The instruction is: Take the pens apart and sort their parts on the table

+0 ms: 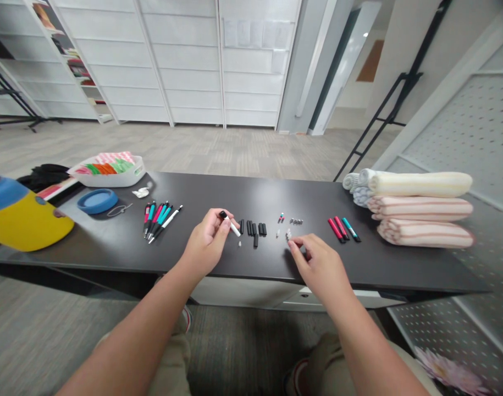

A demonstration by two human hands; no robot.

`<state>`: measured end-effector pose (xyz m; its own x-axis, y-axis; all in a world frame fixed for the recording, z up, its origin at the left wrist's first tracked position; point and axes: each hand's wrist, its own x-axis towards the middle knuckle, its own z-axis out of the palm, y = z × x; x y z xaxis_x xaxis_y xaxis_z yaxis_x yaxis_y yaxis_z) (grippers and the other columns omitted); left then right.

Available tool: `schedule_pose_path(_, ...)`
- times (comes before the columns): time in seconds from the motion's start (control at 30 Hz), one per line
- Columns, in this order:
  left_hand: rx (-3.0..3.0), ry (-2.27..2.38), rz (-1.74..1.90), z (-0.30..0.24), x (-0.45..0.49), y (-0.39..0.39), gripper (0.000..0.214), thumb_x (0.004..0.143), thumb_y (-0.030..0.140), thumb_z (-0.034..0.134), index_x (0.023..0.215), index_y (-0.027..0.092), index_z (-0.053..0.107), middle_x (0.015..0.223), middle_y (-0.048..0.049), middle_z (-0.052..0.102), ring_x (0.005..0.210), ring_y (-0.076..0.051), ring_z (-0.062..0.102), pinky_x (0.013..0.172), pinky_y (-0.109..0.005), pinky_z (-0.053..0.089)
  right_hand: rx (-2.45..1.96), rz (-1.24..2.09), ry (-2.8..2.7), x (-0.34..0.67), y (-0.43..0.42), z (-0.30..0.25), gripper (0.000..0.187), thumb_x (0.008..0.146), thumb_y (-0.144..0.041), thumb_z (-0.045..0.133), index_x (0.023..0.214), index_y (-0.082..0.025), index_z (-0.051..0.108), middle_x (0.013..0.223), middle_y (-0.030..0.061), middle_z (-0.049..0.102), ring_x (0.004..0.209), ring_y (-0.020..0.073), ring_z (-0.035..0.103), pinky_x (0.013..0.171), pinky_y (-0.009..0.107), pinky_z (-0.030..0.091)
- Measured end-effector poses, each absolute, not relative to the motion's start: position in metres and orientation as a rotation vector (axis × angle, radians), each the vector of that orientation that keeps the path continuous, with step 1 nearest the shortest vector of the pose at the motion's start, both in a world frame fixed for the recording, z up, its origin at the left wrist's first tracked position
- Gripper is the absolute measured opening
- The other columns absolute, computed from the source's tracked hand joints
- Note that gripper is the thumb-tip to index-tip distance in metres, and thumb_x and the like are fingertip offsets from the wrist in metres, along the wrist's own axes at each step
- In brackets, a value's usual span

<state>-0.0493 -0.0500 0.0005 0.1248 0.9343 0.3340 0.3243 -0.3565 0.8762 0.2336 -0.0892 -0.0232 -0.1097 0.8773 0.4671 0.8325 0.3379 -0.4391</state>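
Left grip (pixel 205 241) holds pen (pixel 235 229) pointing five o'clock; bits (pixel 288 234) lie eleven o'clock from right grip (pixel 318 259), contents undeterminable.

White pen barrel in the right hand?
No, the left hand holds the white pen barrel, while the right hand is at the small pale parts.

White pen barrel (pixel 235 228), black end (pixel 223 215)

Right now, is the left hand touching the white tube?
Touching: the head view shows the left hand holding the white tube between thumb and fingers.
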Motion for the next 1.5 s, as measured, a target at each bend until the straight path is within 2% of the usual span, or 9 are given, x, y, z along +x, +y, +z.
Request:
schedule_pose_path(0.27, 1.941, 1.250, 1.153, 0.003, -0.037, -0.054, 0.021, 0.107, 0.037, 0.042, 0.117, 0.023, 0.054, 0.107, -0.0039, 0.074, 0.095, -0.017, 0.068, 0.089, -0.031, 0.049, -1.541, 0.056, -1.919, 0.243, -0.085, -0.024, 0.027, 0.104, -0.034, 0.052, 0.096, -0.022, 0.074, 0.094, 0.0082, 0.074, 0.087, 0.0238, 0.068, 0.081, 0.036, 0.048)
schedule_pose_path(0.43, 2.180, 1.296, 1.112, 0.002, -0.029, -0.061, 0.019, 0.107, 0.030, 0.036, 0.109, 0.022, 0.053, 0.098, -0.0041, 0.067, 0.083, -0.017, 0.063, 0.080, -0.031, 0.048, -1.511, 0.339, -1.728, 0.238, -0.084, -0.020, 0.028, 0.101, -0.041, 0.056, 0.094, -0.023, 0.076, 0.093, 0.0062, 0.076, 0.079, 0.0215, 0.066, 0.073, 0.033, 0.048)
schedule_pose_path(0.53, 2.328, 1.257, 1.095, -0.003, -0.020, -0.067, 0.019, 0.106, 0.027, 0.035, 0.115, 0.021, 0.050, 0.099, -0.0062, 0.067, 0.086, -0.019, 0.065, 0.079, -0.032, 0.049, -1.468, 0.553, -1.585, 0.228, -0.086, -0.016, 0.032, 0.099, -0.048, 0.059, 0.093, -0.023, 0.077, 0.091, 0.0050, 0.077, 0.080, 0.0217, 0.068, 0.070, 0.031, 0.049)
schedule_pose_path(0.83, 2.647, 1.210, 1.093, -0.019, 0.006, -0.076, 0.021, 0.104, 0.037, 0.057, 0.118, 0.021, 0.059, 0.101, -0.0061, 0.078, 0.089, -0.021, 0.075, 0.081, -0.031, 0.052, -1.251, 0.860, -1.448, 0.192, -0.089, -0.013, 0.031, 0.096, -0.050, 0.064, 0.092, -0.022, 0.077, 0.086, 0.0040, 0.076, 0.079, 0.0209, 0.068, 0.073, 0.031, 0.051)
schedule_pose_path(1.0, 2.609, 1.269, 1.103, -0.021, 0.004, -0.075, 0.013, 0.104, 0.027, 0.053, 0.109, 0.021, 0.064, 0.095, -0.0052, 0.078, 0.087, -0.020, 0.075, 0.080, -0.030, 0.052, -1.219, 0.844, -1.518, 0.191, -0.087, -0.014, 0.028, 0.098, -0.045, 0.063, 0.092, -0.023, 0.079, 0.091, 0.0047, 0.077, 0.086, 0.0219, 0.068, 0.079, 0.032, 0.050)
schedule_pose_path(1.17, 2.603, 1.306, 1.103, -0.021, -0.001, -0.072, 0.015, 0.101, 0.023, 0.057, 0.114, 0.021, 0.064, 0.095, -0.0042, 0.078, 0.086, -0.020, 0.075, 0.078, -0.029, 0.051, -1.246, 0.841, -1.530, 0.192, -0.086, -0.015, 0.026, 0.096, -0.044, 0.065, 0.094, -0.023, 0.080, 0.088, 0.0041, 0.076, 0.079, 0.0201, 0.065, 0.072, 0.030, 0.048)
schedule_pose_path(1.33, 2.590, 1.278, 0.991, -0.019, -0.002, -0.070, 0.016, 0.098, 0.016, 0.056, 0.108, 0.024, 0.065, 0.098, 0.0006, 0.077, 0.089, -0.019, 0.073, 0.078, -0.029, 0.049, -1.265, 0.825, -1.537, 0.190, -0.087, -0.016, 0.027, 0.097, -0.045, 0.065, 0.093, -0.022, 0.079, 0.086, 0.0030, 0.073, 0.076, 0.0182, 0.062, 0.071, 0.029, 0.045)
schedule_pose_path(1.4, 2.520, 1.264, 0.968, -0.016, -0.002, -0.071, 0.014, 0.099, 0.018, 0.056, 0.108, 0.025, 0.064, 0.099, 0.0007, 0.077, 0.088, -0.018, 0.072, 0.078, -0.028, 0.049, -1.269, 0.810, -1.537, 0.189, -0.088, -0.015, 0.027, 0.097, -0.045, 0.064, 0.093, -0.023, 0.078, 0.085, 0.0021, 0.072, 0.073, 0.0169, 0.060, 0.068, 0.028, 0.044)
schedule_pose_path(1.5, 2.314, 1.263, 0.968, -0.010, -0.004, -0.071, 0.014, 0.102, 0.032, 0.057, 0.112, 0.024, 0.062, 0.089, 0.0014, 0.072, 0.072, -0.014, 0.066, 0.071, -0.026, 0.046, -1.292, 0.735, -1.540, 0.190, -0.090, -0.012, 0.025, 0.098, -0.044, 0.064, 0.092, -0.023, 0.076, 0.083, 0.0004, 0.070, 0.068, 0.0151, 0.057, 0.064, 0.027, 0.042)
